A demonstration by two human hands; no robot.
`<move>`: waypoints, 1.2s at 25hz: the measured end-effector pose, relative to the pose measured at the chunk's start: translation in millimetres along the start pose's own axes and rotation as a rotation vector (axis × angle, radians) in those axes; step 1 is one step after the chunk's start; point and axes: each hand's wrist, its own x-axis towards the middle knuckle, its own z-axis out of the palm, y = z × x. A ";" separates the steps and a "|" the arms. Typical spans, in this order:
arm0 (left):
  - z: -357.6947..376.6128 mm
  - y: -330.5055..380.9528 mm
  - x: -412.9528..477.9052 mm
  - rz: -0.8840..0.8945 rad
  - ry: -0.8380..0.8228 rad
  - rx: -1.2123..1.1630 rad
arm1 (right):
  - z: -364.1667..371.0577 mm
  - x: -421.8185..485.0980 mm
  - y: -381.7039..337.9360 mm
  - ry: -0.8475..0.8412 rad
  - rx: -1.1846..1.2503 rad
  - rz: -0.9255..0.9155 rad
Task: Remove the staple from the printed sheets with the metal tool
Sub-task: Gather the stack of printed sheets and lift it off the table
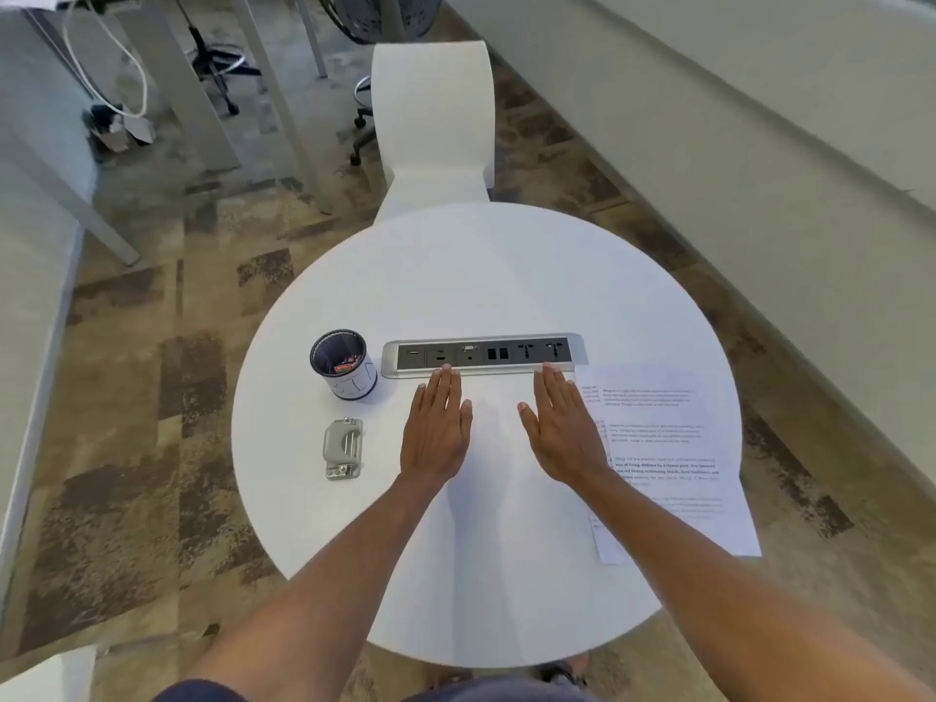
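The printed sheets (668, 448) lie at the right side of the round white table (481, 276), overhanging its right edge a little. A grey metal tool (344, 448) lies flat on the table's left part. My left hand (436, 428) rests palm down in the middle of the table, fingers straight, holding nothing, about a hand's width right of the tool. My right hand (559, 428) lies flat beside it, its outer edge touching the left margin of the sheets. The staple is too small to make out.
A dark mesh cup (344, 364) with small items inside stands behind the tool. A silver power and socket strip (483, 353) is set into the table just past my fingertips. A white chair (433, 119) stands beyond the table. Carpet surrounds the table.
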 end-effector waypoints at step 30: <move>96.7 -29.3 -78.7 -0.062 -0.096 0.014 | 102.9 -70.4 24.0 -0.218 -0.066 0.002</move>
